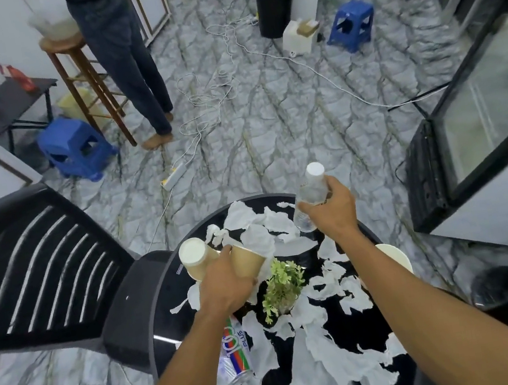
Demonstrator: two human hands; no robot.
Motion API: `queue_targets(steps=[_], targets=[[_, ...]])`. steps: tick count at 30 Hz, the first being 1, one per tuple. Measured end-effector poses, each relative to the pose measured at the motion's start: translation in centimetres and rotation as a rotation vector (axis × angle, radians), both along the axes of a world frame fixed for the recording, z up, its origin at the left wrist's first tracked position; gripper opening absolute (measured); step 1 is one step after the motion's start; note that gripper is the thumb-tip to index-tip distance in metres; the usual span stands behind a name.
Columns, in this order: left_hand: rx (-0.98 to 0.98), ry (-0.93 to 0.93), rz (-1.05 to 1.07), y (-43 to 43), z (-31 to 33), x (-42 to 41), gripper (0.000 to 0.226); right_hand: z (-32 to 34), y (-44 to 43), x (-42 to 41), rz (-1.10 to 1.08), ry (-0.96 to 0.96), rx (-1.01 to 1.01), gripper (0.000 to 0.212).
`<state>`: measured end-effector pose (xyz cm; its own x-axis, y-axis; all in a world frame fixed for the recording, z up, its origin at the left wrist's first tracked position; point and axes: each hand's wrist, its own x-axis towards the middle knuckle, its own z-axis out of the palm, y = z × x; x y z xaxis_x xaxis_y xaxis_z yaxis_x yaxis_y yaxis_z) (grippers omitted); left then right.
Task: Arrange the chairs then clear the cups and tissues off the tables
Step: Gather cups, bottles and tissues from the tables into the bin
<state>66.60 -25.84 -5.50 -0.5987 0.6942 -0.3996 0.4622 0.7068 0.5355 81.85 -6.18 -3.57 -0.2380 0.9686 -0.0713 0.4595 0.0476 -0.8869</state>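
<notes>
A round black table (359,322) lies below me, strewn with several torn white tissues (310,343). My left hand (224,285) grips two brown paper cups (194,256), tipped on their sides above the table's left part. My right hand (332,210) holds a clear plastic bottle (310,190) with a white cap over the table's far edge. A crushed 100 Plus can (236,351) lies near my left forearm. A white cup (396,256) shows partly behind my right forearm. A black slatted chair (37,280) stands at the table's left.
A small green plant (282,284) sits at the table's middle. Blue stools (77,148) (350,24), a wooden bar stool (86,85), a standing person (125,63), white cables (214,98), a power strip (173,176) and a black bin (275,0) occupy the marbled floor. A glass-door cabinet (485,129) stands right.
</notes>
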Motion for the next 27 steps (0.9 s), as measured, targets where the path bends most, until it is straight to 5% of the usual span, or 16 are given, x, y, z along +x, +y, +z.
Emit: queue_targets(steps=[7, 10, 19, 27], targets=[[0.364, 0.014, 0.060, 2.4, 6.5, 3.1, 0.089, 7.0, -2.2, 5.9, -0.019, 0.077, 0.101, 0.047], [0.509, 0.024, -0.015, 4.1, 8.9, 8.0, 0.091, 9.3, -3.7, 11.6, -0.065, 0.095, 0.136, 0.059], [0.700, -0.137, -0.334, 4.0, 12.4, 32.2, 0.085, 12.4, -12.6, 36.1, -0.403, 0.168, 0.175, 0.060], [0.677, -0.356, -0.746, -3.0, 12.2, 56.0, 0.080, 11.9, -27.9, 58.2, -0.836, 0.154, 0.172, 0.052]])
